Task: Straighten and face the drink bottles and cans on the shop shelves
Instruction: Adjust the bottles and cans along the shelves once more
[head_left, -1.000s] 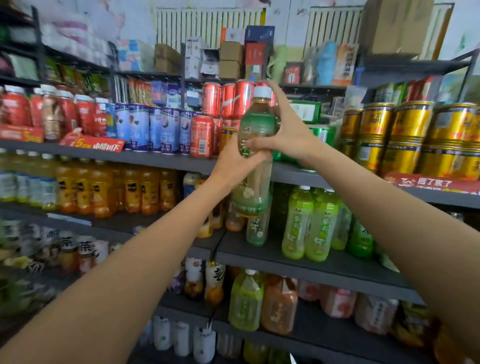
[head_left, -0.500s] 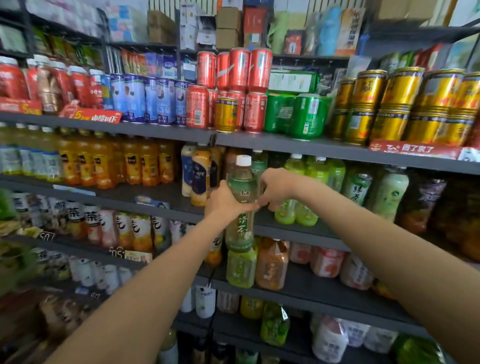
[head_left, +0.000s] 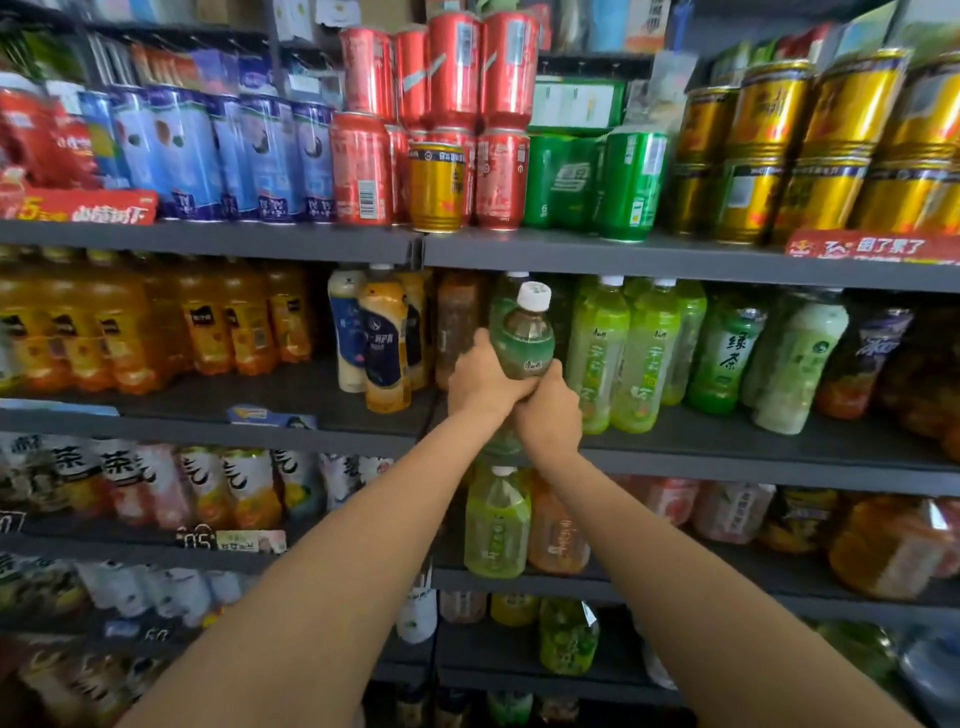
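Grip: my left hand (head_left: 480, 382) and right hand (head_left: 548, 413) both clasp the bottle (head_left: 522, 338).
Advice: I'd seat it upright left of the green row (head_left: 623, 353), label out.

Green-labelled tea bottle (head_left: 522, 338), tilted, white-capped

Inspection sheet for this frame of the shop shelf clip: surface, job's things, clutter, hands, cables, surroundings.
Surface: dark grey metal shelves, several tiers, stocked.
Job's things: green tea bottle with white cap, tilted, held in front of the second tier; light green bottles upright to its right; orange bottles at left.
Clutter: one gold can among the red cans; green cans beside them.
Hands: left hand and right hand both grip the green tea bottle's lower body.
Cables: nothing seen.
Surroundings: red price strips on the shelf edges; top shelf blurred.
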